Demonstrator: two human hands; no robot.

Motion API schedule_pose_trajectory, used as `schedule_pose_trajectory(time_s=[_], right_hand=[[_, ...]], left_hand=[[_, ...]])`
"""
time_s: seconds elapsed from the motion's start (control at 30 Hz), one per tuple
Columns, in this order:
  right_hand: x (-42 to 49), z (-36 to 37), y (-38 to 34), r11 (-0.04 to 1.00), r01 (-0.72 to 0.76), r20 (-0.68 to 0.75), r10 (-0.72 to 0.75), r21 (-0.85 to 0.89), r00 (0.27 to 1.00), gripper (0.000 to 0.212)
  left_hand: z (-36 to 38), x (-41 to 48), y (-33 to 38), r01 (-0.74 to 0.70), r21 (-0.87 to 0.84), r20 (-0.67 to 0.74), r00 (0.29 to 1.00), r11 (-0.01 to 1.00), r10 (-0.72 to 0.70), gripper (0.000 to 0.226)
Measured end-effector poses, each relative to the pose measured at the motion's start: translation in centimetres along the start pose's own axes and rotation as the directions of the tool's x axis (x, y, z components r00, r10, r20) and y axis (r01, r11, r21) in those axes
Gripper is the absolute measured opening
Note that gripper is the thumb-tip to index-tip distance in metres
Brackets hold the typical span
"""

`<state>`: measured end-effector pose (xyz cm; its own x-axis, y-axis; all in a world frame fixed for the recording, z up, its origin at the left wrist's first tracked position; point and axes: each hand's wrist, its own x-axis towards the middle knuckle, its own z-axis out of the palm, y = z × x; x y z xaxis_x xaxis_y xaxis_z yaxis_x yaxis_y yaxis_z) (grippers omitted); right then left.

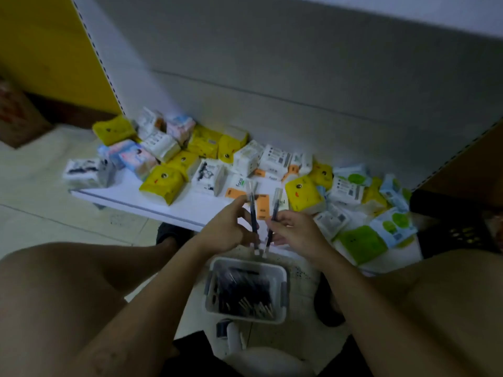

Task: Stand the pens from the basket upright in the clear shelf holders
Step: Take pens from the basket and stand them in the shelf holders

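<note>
A white basket (283, 278) full of dark pens (245, 289) stands on the floor between my knees. Just above it, my left hand (226, 227) grips one dark pen with a clear cap (253, 210), held nearly upright. Beside it my right hand (296, 229) holds a second such pen (273, 210) the same way. The two pens stand close together, apart from the basket. No clear holders can be made out in this blurred view.
A low white shelf (152, 202) ahead carries several tissue packs, yellow (160, 183), white (272, 156) and green (359, 243). A black crate (460, 229) sits at right, a cardboard box (16, 115) at left. My bare knees flank the basket.
</note>
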<state>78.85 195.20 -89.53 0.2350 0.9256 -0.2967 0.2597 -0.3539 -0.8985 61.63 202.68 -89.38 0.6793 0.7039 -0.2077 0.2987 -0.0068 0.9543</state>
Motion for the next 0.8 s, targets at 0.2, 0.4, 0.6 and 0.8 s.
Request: schedule_pose_trajectory(time_s=[0.2, 0.4, 0.6, 0.8], right_hand=[[-1.8, -4.0, -6.8, 0.97, 0.243, -0.01, -0.243, 0.008, 0.97, 0.015], [-5.1, -8.6, -14.6, 0.864, 0.489, -0.116, -0.477, 0.123, 0.871, 0.069], [-9.5, -13.0, -22.1, 0.726, 0.676, -0.141, -0.687, -0.122, 0.712, 0.092], [-10.9, -16.5, -26.8, 0.636, 0.732, -0.15, -0.771, -0.246, 0.619, 0.066]], left_hand=[[-1.4, -0.5, 8.5, -0.148, 0.059, -0.097, 0.983, 0.987, 0.153, 0.017], [-1.9, -1.1, 17.8, -0.334, 0.122, -0.103, 0.932, 0.935, 0.347, 0.051], [-1.9, -2.6, 26.2, -0.505, 0.205, -0.026, 0.853, 0.838, 0.521, 0.089], [-2.1, -3.4, 32.5, -0.597, 0.294, 0.041, 0.788, 0.747, 0.614, 0.093]])
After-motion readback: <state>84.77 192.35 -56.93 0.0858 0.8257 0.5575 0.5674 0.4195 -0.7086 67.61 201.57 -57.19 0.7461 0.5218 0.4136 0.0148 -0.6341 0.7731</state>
